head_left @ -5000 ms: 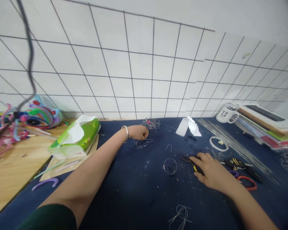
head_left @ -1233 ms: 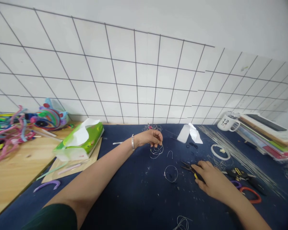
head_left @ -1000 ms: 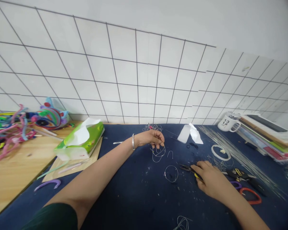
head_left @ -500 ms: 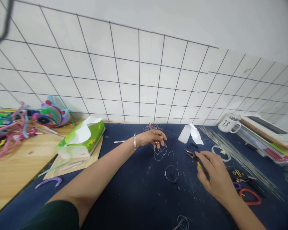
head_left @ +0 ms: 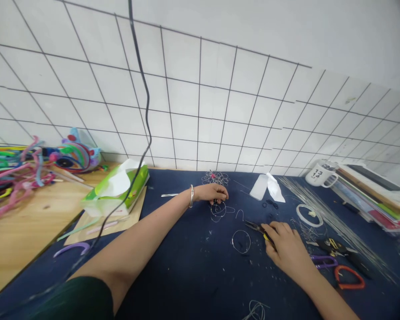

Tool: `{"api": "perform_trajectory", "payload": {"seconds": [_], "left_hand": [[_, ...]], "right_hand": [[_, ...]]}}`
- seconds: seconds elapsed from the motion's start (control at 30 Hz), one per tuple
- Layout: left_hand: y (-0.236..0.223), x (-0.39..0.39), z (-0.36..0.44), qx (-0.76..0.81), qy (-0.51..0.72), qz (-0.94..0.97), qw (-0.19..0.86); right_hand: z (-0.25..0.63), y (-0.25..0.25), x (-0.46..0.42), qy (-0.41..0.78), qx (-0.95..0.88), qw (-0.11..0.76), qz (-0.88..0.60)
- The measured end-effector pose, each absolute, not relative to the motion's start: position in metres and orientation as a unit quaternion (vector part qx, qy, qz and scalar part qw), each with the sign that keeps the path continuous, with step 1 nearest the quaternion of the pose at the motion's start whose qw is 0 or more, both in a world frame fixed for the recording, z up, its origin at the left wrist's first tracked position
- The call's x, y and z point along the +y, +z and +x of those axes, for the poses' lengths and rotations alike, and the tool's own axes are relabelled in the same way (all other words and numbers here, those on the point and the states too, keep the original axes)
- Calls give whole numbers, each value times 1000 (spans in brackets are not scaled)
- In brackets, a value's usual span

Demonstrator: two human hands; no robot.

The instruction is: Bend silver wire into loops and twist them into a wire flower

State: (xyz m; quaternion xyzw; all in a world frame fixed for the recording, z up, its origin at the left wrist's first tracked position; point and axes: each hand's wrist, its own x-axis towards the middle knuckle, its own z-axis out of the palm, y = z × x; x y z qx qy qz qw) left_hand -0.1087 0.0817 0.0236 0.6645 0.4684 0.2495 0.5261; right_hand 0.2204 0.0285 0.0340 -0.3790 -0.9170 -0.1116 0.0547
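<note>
My left hand [head_left: 214, 194], with a silver bangle at the wrist, is closed, fingers curled down at the edge of a looped thin wire piece [head_left: 218, 210]. Its fingertips are partly hidden beneath the hand. A tangle of wire [head_left: 216, 178] with a pink spot lies just behind. In my right hand [head_left: 283, 243] is a pair of pliers [head_left: 255, 226], low over the dark blue cloth, jaws pointing left. Between the hands lie a small bent wire hook [head_left: 240, 215] and a round wire ring [head_left: 241, 242].
On the right are long straight wires [head_left: 340, 226], a white coil [head_left: 310, 215], red-handled pliers [head_left: 350, 278] and a mug [head_left: 321, 174]. A tissue pack [head_left: 133, 195] and colourful pipe cleaners [head_left: 23, 178] sit left. A black cable [head_left: 148, 111] hangs across the view.
My left hand has lowered the looped wire piece toward the cloth. My right hand has come down with the pliers, palm turned lower. The black cable has swung into mid-view.
</note>
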Motion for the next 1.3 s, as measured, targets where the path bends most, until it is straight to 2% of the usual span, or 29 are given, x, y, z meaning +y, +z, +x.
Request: {"api": "perform_trajectory", "payload": {"seconds": [0.33,0.57,0.93,1.03,1.2,1.3], "left_hand": [[20,87,-124,469,258,655,533],[9,90,-123,479,267,670,501],[17,86,-123,464,215,712,481],[26,83,-125,461,183,750,437],[50,78,-130,493,153,807,288],[60,73,-128,502,158,810,258]], "right_hand": [[225,31,33,-75,-923,33,-375],[227,34,33,-62,-929,27,-365],[230,33,33,-49,-933,39,-356],[230,34,32,-49,-932,35,-357],[231,35,32,-46,-933,27,-356],[230,35,32,-44,-933,28,-356]]}}
